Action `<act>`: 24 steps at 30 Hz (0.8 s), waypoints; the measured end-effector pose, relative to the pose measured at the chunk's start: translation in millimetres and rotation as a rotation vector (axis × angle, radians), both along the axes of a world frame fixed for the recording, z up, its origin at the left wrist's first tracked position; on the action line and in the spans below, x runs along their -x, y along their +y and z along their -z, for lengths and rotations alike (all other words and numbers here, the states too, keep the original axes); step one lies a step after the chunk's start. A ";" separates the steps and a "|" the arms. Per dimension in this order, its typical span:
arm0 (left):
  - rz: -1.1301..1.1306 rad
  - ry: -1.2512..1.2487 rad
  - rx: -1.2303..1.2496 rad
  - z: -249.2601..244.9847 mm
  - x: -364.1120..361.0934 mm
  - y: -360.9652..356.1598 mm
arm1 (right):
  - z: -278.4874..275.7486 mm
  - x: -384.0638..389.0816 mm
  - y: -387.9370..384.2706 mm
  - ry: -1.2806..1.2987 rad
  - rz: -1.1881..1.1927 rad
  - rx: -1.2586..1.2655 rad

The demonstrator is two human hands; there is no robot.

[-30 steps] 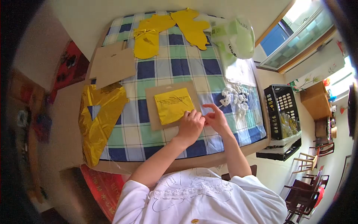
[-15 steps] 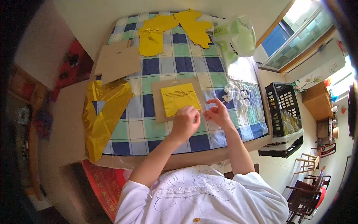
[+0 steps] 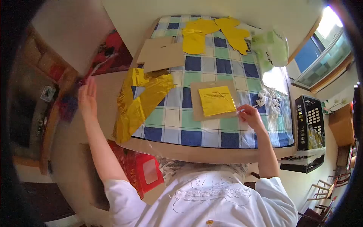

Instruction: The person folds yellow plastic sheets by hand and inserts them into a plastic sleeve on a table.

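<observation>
A flat yellow packet (image 3: 216,100) with dark print lies on a brown card (image 3: 197,108) on the checked cloth. At the packet's lower right corner, my right hand (image 3: 250,115) is pinched on a small clear piece, maybe the edge of the plastic. My left hand (image 3: 87,96) is raised off to the left, away from the bed, with its fingers stretched out and nothing in it. A large sheet of shiny yellow foil (image 3: 141,104) lies on the bed's left edge, between my left hand and the packet.
More brown cards (image 3: 162,56) are stacked at the back left. Yellow foil shapes (image 3: 193,41) lie at the back. A green and white plastic bag (image 3: 270,47) and crumpled white pieces (image 3: 269,100) are at the right. A black crate (image 3: 310,117) stands beyond the bed.
My left hand has left the packet and swung far to the left, its fingers now spread. My right hand stays at the packet's corner. The view has shifted left.
</observation>
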State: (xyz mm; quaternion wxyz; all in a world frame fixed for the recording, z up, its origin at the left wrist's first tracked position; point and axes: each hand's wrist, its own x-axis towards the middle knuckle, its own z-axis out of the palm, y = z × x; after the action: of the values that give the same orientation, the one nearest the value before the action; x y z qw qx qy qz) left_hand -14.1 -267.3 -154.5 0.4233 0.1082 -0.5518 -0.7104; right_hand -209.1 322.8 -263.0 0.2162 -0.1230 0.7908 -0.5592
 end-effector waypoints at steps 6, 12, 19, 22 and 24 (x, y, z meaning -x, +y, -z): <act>-0.344 -1.649 1.045 79.9 -49.6 -34.7 | -4.7 -18.4 9.9 0.222 -0.115 -0.010; -0.380 -1.130 0.871 2.2 -29.6 122.2 | -30.6 -47.2 -4.1 0.538 -0.156 -0.259; 0.324 -0.935 1.230 48.6 -66.9 181.8 | -14.7 -52.0 -7.5 0.614 -0.085 -0.323; 0.438 -0.997 1.233 47.2 -70.3 173.9 | -8.7 -52.7 -5.6 0.689 -0.051 -0.310; 0.391 -1.017 1.121 20.3 -68.9 156.6 | -5.0 -54.3 -7.3 0.717 -0.037 -0.310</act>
State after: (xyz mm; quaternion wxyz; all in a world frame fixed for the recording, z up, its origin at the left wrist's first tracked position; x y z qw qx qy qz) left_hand 54.7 -110.7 -174.8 -0.0227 0.0914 -0.9635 -0.2505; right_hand -154.8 315.5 -258.0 -0.0479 -0.2906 0.8889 -0.3508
